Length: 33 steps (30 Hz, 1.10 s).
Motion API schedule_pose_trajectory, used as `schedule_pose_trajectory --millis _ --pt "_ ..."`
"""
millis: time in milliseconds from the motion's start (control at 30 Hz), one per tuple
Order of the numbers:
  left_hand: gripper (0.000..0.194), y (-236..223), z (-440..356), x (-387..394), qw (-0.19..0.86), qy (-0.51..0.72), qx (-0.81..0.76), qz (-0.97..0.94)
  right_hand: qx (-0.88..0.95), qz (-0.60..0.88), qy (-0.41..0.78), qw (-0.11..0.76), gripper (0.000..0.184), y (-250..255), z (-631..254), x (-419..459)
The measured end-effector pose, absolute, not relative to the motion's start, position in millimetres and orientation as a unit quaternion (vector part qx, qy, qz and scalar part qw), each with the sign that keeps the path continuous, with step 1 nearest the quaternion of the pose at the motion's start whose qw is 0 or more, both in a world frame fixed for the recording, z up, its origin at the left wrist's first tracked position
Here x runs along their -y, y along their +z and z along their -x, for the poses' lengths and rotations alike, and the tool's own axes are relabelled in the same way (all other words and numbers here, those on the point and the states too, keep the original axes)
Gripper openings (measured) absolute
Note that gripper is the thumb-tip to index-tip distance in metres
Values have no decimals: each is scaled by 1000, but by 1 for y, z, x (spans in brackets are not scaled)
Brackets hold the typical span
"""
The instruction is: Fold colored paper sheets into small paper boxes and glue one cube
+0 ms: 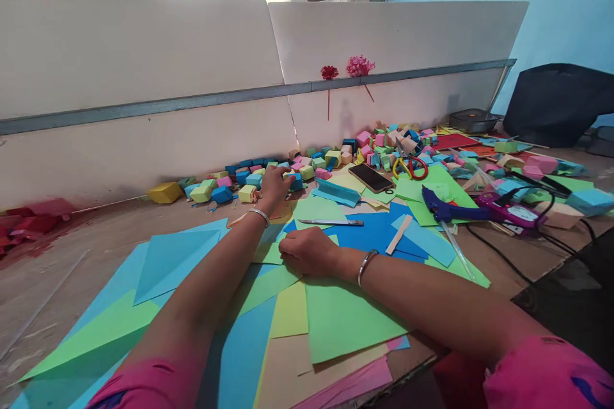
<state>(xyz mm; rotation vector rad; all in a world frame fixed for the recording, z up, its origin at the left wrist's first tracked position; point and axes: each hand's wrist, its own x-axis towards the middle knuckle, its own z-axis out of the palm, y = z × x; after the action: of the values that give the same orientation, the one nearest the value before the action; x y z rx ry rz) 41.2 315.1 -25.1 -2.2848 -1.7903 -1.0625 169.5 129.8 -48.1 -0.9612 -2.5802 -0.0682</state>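
Paper sheets (350, 326) across table (91, 236) ctr; cutter (330, 222) on top. Phone (370, 177) behind cutter, scissors (410, 165) R of phone, glue gun (503, 209) further R. Paper blocks (333, 158) at back, along panels (144, 57).

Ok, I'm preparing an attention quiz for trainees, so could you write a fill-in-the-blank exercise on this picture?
1. The right hand is ____ from the paper blocks than the left hand.
2. The phone lies with its screen facing ____.
3. The scissors have one red handle and one ____ one.
4. Along the rail there are ____ flowers.

Missing words: farther; up; yellow; two.
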Motion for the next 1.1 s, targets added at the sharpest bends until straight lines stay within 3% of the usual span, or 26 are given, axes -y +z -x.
schedule_pose_trajectory --millis 333,467,1100 --pt "18 -23 -45 -319 33 -265 542 797 918 345 -39 192 18 -49 -169 -130" --pt "23 -21 -49 -325 37 -248 555 793 919 345 -29 190 17 -50 -169 -131" --pt "28 -28 -60 -324 59 -311 559 767 922 334 -27 195 15 -50 -170 -132"
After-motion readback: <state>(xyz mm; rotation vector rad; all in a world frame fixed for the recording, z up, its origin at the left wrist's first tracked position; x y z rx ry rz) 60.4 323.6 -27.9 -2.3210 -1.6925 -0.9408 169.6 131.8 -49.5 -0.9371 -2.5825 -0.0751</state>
